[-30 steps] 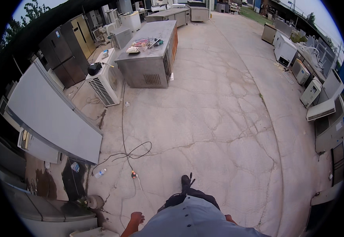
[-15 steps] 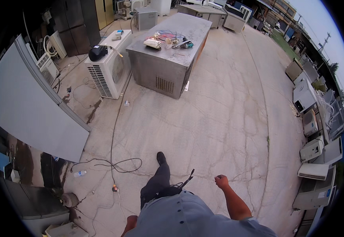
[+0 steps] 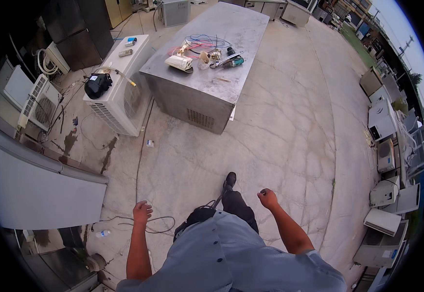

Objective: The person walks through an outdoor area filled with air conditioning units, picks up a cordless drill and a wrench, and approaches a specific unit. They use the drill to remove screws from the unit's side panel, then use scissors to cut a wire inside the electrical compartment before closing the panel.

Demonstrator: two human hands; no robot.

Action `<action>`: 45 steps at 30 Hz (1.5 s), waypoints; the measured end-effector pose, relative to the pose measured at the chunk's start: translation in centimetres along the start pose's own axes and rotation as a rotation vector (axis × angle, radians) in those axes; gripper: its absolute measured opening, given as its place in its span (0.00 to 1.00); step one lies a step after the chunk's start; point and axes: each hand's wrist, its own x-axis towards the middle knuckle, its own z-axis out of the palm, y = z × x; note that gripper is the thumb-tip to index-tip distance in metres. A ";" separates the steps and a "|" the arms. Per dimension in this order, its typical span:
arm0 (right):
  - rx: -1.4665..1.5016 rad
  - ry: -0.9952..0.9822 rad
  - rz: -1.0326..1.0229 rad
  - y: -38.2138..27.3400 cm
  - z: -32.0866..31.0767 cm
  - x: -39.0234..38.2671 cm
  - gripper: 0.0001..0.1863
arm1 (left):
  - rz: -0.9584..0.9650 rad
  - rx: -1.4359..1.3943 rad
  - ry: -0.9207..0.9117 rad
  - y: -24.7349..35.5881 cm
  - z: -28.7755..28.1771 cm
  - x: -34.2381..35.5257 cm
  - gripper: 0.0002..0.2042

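While the person (image 3: pixel 217 248) is apparently walking, left hand (image 3: pixel 142 212) is hanging half-open, empty, above black cable (image 3: pixel 137 180) lying on floor (image 3: pixel 280 146) | right hand (image 3: pixel 268 198) loosely curled, apparently empty | table (image 3: pixel 187 104) standing ahead, bearing drill (image 3: pixel 234 62) | reaching it would be calling for more steps

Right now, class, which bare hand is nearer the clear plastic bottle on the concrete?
The left hand: it and the bottle are left of the black shoe; the right hand is right.

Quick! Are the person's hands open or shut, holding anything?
Bare left hand: loosely open, nothing seen in it.
Bare right hand: curled, nothing seen; can't tell if shut.
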 end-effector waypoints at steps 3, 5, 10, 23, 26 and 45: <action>-0.134 -0.025 -0.069 -6.9 -4.1 10.8 0.24 | 0.135 -0.087 0.160 6.4 3.0 1.4 0.17; -0.155 0.046 -0.249 -11.1 -6.1 19.3 0.27 | 0.092 -0.130 0.269 6.9 4.1 2.8 0.17; -0.441 0.061 -0.554 -26.8 -12.2 41.2 0.42 | -0.366 -0.489 0.383 -7.5 6.4 -0.3 0.02; -1.130 -0.298 -1.035 -46.8 -14.7 79.0 0.45 | -0.868 -0.323 0.522 -6.1 39.4 -24.2 0.23; -0.940 -0.345 -1.126 -45.7 -14.2 81.0 0.39 | -0.822 -0.412 0.602 -3.5 43.0 -23.2 0.23; -1.021 -0.808 -0.996 -18.0 -12.9 47.2 0.22 | -0.918 -1.393 0.969 -28.5 77.5 -37.4 0.07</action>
